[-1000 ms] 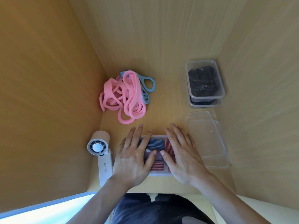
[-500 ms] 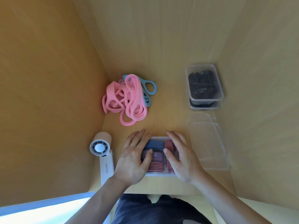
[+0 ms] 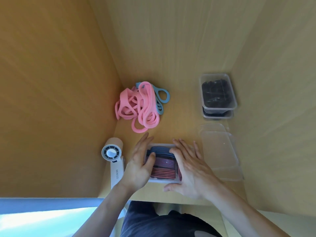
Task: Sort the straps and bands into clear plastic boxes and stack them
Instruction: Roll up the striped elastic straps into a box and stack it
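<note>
- Head view, and the action is right at the near edge of the bench [image 3: 184, 117]: a clear box [image 3: 162, 181] packed with red and blue straps [image 3: 163, 163] sits between both hands.
- The left hand [image 3: 138, 166] lies along the box's left side, fingers straight and pointing away, thumb resting on top of the straps. It is flat, not clenched.
- The right hand [image 3: 191, 168] is spread flat over the box's right side, thumb out along the near rim. It is flat too, with no curled grip.
- Why flat palms? My read is that they are pressing the contents level and steadying the box so it closes and stacks cleanly. I cannot tell whether a lid is already on.
- At far left, against the wall, a tangled heap of pink bands [image 3: 136, 108] waits unsorted, with blue-grey bands [image 3: 162, 96] tucked along its right edge.
- At far right are the stacked boxes [image 3: 218, 90], holding black straps [image 3: 215, 93], parked well clear of the work.
- Between that stack and the right hand, clear plastic pieces [image 3: 220, 151] lie overlapped within easy reach.
- Just left of the left hand lies a white handheld fan [image 3: 112, 153].
- The count: two hands, one box in hand, two boxes stacked, at least two clear pieces and one fan. The bands are too knotted to number.
</note>
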The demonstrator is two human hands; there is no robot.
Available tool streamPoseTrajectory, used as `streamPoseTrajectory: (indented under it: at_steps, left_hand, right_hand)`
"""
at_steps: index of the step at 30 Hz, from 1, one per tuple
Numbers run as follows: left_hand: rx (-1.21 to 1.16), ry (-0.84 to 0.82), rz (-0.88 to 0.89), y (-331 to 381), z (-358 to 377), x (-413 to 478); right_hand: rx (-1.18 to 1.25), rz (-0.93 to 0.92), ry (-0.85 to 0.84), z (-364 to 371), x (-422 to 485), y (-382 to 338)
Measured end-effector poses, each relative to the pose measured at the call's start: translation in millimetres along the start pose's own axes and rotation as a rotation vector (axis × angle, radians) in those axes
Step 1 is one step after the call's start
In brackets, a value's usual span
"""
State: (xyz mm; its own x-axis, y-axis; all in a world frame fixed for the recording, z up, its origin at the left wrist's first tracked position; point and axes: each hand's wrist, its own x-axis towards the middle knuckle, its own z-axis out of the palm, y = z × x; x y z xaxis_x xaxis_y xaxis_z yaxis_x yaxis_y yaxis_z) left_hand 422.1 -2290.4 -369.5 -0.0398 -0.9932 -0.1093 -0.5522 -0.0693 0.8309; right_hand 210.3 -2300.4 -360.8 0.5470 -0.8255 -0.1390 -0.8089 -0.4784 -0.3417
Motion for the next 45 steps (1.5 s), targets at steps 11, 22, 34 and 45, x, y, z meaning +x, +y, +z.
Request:
streamPoseTrajectory:
  at_steps: [11,22,34,45]
  left_hand:
    - [-0.319,0.021,-0.158,-7.2,-8.2,-30.3]
    - [-0.349,-0.006,-0.116,-7.4,-12.3,-36.7]
    - [-0.22,-0.065,-0.01,-9.2,-7.8,-37.4]
    - [-0.158,-0.021,-0.014,-14.2,3.3,-28.0]
  right_hand:
    - [0.109,-0.034,0.105,0.3,6.6,3.6]
    - [0.192,-0.043,0.207,2.2,5.7,4.0]
    - [0.345,0.02,0.305,-2.2,5.7,8.9]
    - [0.37,0.049,0.352,-3.7,7.4,9.2]
